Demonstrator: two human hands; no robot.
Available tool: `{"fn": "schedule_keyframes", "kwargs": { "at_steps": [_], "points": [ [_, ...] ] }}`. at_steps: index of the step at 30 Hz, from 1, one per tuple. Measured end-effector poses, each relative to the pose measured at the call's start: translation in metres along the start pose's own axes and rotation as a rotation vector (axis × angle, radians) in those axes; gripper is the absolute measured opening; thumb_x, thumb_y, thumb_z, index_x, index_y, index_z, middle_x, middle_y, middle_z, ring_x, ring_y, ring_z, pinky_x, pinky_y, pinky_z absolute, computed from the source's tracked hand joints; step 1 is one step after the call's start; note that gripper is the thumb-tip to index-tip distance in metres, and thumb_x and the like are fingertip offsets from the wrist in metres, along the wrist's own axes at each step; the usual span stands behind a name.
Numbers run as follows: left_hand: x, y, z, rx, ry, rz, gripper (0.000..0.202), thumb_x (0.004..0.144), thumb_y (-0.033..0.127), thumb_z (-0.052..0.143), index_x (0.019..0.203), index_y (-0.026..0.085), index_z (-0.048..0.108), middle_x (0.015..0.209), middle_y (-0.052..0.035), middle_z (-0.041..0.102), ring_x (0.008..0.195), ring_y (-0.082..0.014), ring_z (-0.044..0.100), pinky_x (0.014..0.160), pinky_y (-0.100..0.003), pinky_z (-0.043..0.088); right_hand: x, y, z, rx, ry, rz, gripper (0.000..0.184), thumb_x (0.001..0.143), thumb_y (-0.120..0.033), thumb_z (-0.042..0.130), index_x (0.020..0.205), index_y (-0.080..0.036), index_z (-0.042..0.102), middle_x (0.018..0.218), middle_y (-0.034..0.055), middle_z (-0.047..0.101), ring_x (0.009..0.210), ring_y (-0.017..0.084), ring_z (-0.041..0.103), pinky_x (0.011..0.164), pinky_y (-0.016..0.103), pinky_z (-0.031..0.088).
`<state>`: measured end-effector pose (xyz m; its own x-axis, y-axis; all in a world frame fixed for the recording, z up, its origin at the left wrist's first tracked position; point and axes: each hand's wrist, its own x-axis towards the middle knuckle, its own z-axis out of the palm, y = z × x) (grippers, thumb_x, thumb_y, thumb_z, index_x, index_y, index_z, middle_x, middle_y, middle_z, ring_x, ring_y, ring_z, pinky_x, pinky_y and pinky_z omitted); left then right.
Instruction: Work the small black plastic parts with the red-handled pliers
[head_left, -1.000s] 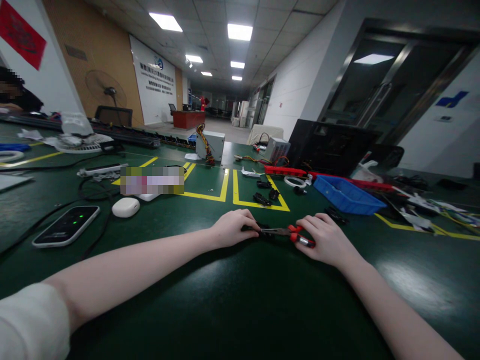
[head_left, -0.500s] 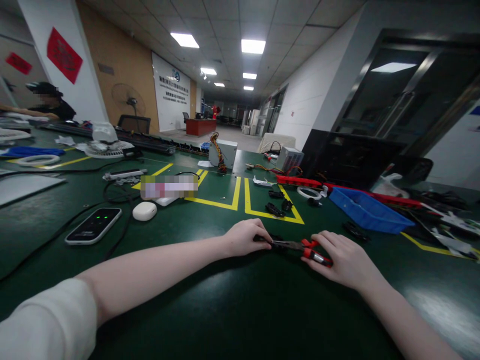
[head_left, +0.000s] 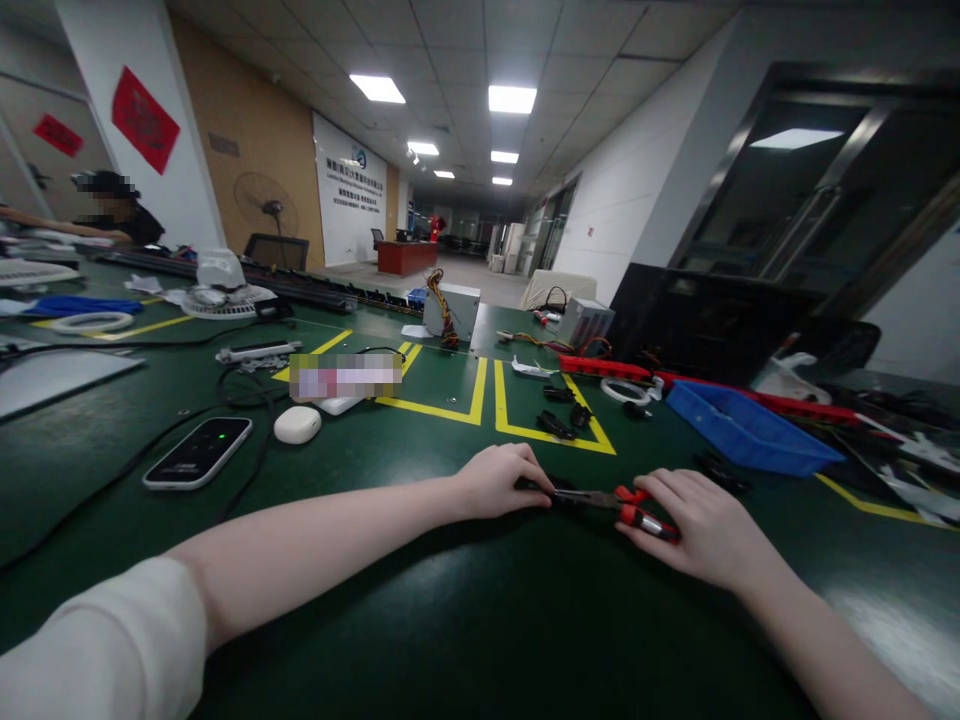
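My right hand (head_left: 694, 525) is closed round the red handles of a pair of pliers (head_left: 626, 506) that rests low on the green table (head_left: 465, 620). The metal jaws point left toward my left hand (head_left: 501, 480). That hand is closed, pinching a small black part (head_left: 534, 485) right at the jaw tips; most of the part is hidden by my fingers.
Small black connectors (head_left: 559, 422) lie in a yellow-taped square ahead. A blue tray (head_left: 746, 428) sits to the right, a phone (head_left: 198, 452) and white earbud case (head_left: 297, 424) to the left. Power supply boxes (head_left: 452, 310), cables and a fan (head_left: 217, 290) stand farther back. A person sits far left.
My hands hold the same grip on the pliers and the part. The view has shifted, so everything sits a little lower and further right in the picture.
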<state>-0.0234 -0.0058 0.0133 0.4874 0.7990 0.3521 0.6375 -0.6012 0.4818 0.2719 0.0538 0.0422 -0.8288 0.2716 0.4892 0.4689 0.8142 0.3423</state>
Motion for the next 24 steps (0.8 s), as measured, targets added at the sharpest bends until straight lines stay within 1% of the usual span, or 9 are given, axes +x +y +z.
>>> {"fn": "schedule_keyframes", "kwargs": {
  "at_steps": [9, 16, 24],
  "points": [
    [-0.0012, 0.0040, -0.0031, -0.049, 0.012, -0.011, 0.021, 0.086, 0.031, 0.068, 0.103, 0.020, 0.073, 0.104, -0.0051, 0.062, 0.094, -0.0187, 0.061, 0.082, -0.028, 0.048, 0.0011, -0.0037, 0.0030, -0.034, -0.013, -0.017, 0.036, 0.081, -0.049, 0.062, 0.096, -0.016, 0.063, 0.089, 0.0107, 0.069, 0.079, 0.024, 0.063, 0.079, 0.040, 0.047],
    [-0.0004, 0.0019, -0.0015, -0.032, 0.010, 0.020, 0.022, 0.087, 0.033, 0.067, 0.106, 0.022, 0.072, 0.103, -0.0047, 0.062, 0.095, -0.0187, 0.061, 0.082, -0.029, 0.048, 0.0008, 0.0010, 0.0004, -0.052, -0.018, -0.046, 0.036, 0.080, -0.049, 0.063, 0.097, -0.017, 0.062, 0.088, 0.0089, 0.069, 0.078, 0.023, 0.063, 0.081, 0.040, 0.046],
    [-0.0007, 0.0011, -0.0005, -0.024, 0.012, 0.030, 0.023, 0.087, 0.034, 0.067, 0.106, 0.022, 0.072, 0.103, -0.0051, 0.062, 0.095, -0.0186, 0.061, 0.083, -0.029, 0.048, -0.0010, 0.0014, -0.0013, -0.037, -0.032, -0.032, 0.036, 0.081, -0.049, 0.062, 0.097, -0.017, 0.061, 0.088, 0.0089, 0.069, 0.077, 0.022, 0.063, 0.081, 0.040, 0.045]
  ]
}}
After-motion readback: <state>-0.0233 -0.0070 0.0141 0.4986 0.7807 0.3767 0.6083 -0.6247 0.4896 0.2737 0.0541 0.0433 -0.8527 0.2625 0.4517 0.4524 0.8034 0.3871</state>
